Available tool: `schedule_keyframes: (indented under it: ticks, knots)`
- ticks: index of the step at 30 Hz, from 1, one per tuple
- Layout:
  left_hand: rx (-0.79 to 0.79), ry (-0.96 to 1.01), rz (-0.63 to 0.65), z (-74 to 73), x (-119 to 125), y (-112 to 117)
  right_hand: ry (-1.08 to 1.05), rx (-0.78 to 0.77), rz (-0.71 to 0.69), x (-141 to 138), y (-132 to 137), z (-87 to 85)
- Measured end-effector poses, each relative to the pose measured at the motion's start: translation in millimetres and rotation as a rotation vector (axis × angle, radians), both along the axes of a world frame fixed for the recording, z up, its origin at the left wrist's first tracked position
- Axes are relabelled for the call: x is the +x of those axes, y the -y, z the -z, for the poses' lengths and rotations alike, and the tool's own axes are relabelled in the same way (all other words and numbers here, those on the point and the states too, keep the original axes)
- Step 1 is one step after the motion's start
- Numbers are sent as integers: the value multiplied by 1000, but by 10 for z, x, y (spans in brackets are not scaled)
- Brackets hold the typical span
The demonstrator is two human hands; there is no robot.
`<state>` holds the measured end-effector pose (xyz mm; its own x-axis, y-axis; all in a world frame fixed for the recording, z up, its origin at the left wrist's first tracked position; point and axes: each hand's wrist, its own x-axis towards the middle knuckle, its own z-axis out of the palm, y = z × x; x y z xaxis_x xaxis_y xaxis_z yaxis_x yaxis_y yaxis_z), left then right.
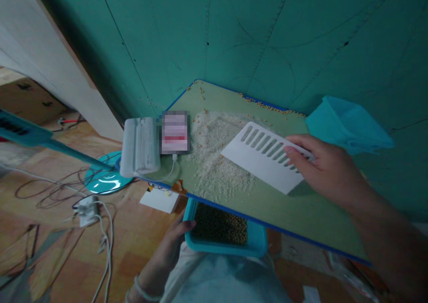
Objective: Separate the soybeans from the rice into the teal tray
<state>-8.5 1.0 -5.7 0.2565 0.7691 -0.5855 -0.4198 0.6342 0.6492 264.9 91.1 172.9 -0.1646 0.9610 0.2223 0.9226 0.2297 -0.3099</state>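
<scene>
My right hand [310, 160] grips a flat white plastic scraper [264, 169] by its slotted upper edge. The scraper tilts over the right side of a spread of white rice grains [214, 138] on the tabletop. Whether its lower edge touches the table, I cannot tell. Below the table's front edge, my left hand [177, 231] is closed on the left rim of a blue plastic tub [230, 248], thumb over the rim. Dark green and yellowish beans [220, 225] lie in the tub, which is partly hidden under the table.
A blue-edged table [301, 214] stands against a green wall [240, 35], with yellow beans [267, 106] along its back edge. A blue container [347, 124] sits back right. A white device [140, 147] and a blurred-screen phone [174, 133] are at left; cables and a fan base [107, 178] lie beyond.
</scene>
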Motion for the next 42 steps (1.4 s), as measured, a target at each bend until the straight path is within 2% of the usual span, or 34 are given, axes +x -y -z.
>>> schedule_keyframes:
  ticks: [4,9,15,21,29,35,42]
  knots:
    - [-13,2,-20,-4,3,14,-31,-54,-50,-72,-36,47]
    - [-13,-17,-39,-28,-11,30,-98,-82,-75,-98,-20,24]
    - [-15,-54,-16,-53,-13,16,-83,-48,-70,-122,-58,11]
    - [5,-42,-40,-61,7,17,-72,-53,-141,-250,-68,21]
    - [25,-52,-45,-55,-1,34,-60,-17,-147,-251,-86,-35]
    - [13,-62,-52,-74,-12,43,-72,-33,-194,-326,-106,-10]
    - [-8,-62,-56,1,-86,63,-90,-66,-252,-370,-111,-1]
